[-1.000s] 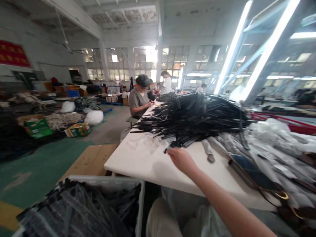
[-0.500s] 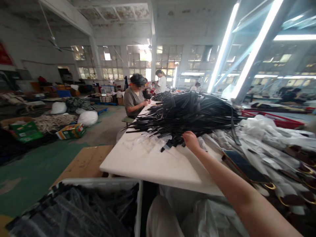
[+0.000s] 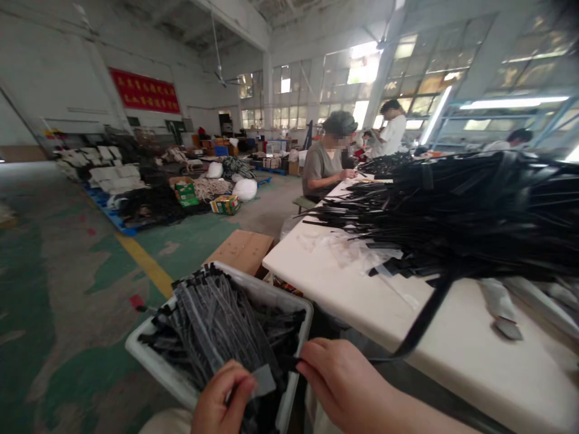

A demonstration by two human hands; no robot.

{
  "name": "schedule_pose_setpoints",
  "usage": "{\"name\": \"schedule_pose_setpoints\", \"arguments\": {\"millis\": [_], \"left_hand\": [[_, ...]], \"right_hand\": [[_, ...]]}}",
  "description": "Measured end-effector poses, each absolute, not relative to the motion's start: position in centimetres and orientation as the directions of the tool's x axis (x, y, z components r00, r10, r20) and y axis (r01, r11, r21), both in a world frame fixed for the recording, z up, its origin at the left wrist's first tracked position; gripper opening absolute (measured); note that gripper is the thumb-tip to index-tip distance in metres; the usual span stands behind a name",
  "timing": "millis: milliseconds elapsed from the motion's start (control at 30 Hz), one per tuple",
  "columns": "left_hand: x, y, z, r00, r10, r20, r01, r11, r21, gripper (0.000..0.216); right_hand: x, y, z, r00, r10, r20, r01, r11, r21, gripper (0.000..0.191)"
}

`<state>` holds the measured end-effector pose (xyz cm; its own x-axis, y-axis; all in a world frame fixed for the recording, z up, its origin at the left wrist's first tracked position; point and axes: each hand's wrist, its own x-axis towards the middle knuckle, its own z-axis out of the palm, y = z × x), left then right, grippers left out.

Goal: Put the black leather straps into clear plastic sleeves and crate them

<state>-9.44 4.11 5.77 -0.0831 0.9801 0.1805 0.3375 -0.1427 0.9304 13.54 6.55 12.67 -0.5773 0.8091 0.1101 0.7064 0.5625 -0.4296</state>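
Observation:
My right hand (image 3: 337, 380) is closed on the end of a black strap (image 3: 427, 316), which trails back over the table edge to the big heap of black straps (image 3: 452, 211). Close beside it, my left hand (image 3: 224, 398) pinches a small translucent plastic piece (image 3: 265, 380) near the strap's tip. Whether the plastic touches the strap, I cannot tell. Both hands are above the near side of a white plastic crate (image 3: 169, 374), where many black straps in clear film (image 3: 221, 325) lie.
The white table (image 3: 312, 265) stands to the right, with clear plastic scraps (image 3: 348, 250) on it. A cardboard box (image 3: 244, 247) is behind the crate. Across the table corner a seated person (image 3: 323, 160) works. Loaded blue pallets (image 3: 117, 220) are farther left.
The view has swung left and down toward the crate. My right hand has come back from the heap, pulling a black strap. My left hand has come into view holding the plastic piece.

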Motion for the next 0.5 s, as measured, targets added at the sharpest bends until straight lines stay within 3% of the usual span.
{"name": "schedule_pose_setpoints", "arguments": {"millis": [233, 500], "left_hand": [[-7.9, 3.3, 6.1, -0.161, 0.984, 0.072, 0.128, -0.052, 0.99, 0.056], [-7.9, 3.6, 6.1, -0.172, 0.979, 0.108, 0.131, -0.086, 0.988, 0.053]], "right_hand": [[12.9, 7.3, 12.5, -0.607, 0.794, 0.041, 0.657, 0.53, -0.537, 0.022], [13.0, 7.2, 12.7, -0.582, 0.81, 0.067, 0.649, 0.513, -0.562, 0.024]]}}
